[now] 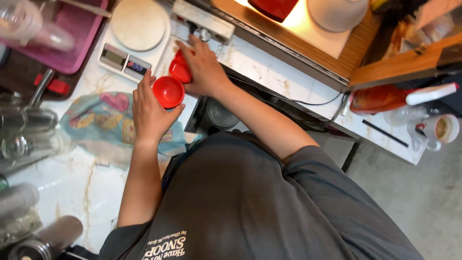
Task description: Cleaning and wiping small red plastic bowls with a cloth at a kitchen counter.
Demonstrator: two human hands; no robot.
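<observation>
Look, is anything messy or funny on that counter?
A little. The colourful cloth lies crumpled on the marble counter, not folded. Nothing looks spilled or broken. The left hand holds a red cup, and the right hand another red piece.

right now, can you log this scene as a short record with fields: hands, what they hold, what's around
left hand: grips a small red cup, open side toward the camera
right hand: holds a second red cup, just above the first
surface: white marble counter
behind the cups: white kitchen scale
under left hand: patterned cloth
far left: pink tray
</observation>
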